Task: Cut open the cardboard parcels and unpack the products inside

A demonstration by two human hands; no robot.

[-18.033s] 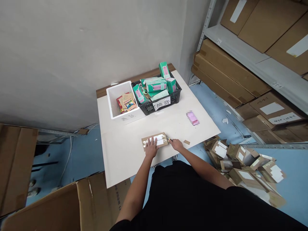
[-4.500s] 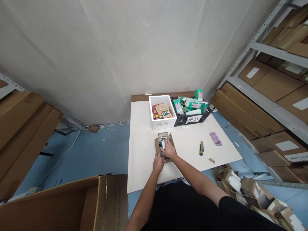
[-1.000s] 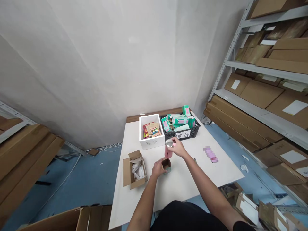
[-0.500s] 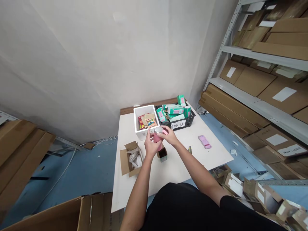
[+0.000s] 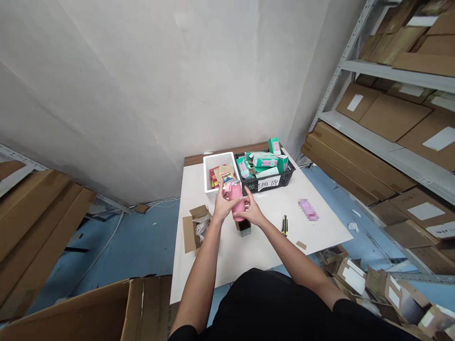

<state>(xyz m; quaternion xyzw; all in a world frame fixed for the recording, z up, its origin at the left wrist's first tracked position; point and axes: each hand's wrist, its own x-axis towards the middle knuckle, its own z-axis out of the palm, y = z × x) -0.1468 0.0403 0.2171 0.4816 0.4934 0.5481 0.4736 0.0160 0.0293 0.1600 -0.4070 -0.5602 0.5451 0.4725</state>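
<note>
Both of my hands hold a pink bottle (image 5: 236,200) with a silver cap above the white table (image 5: 320,232). My left hand (image 5: 221,206) grips its left side and upper part. My right hand (image 5: 251,213) supports its lower right side. Just below the bottle, a small green product box (image 5: 244,228) stands open on the table. An opened brown shipping box (image 5: 194,227) with white paper inside lies to the left of my hands.
A white bin (image 5: 209,182) with packets and a black basket (image 5: 280,177) of green boxes stand at the table's far edge. A utility knife (image 5: 284,225) and a pink item (image 5: 307,210) lie to the right. Cardboard cartons fill the shelves (image 5: 387,118) on the right; a large open carton (image 5: 99,308) stands front left.
The pink bottle has come out of the green box. My left hand left the green box and joined my right on the bottle, which now tilts lower.
</note>
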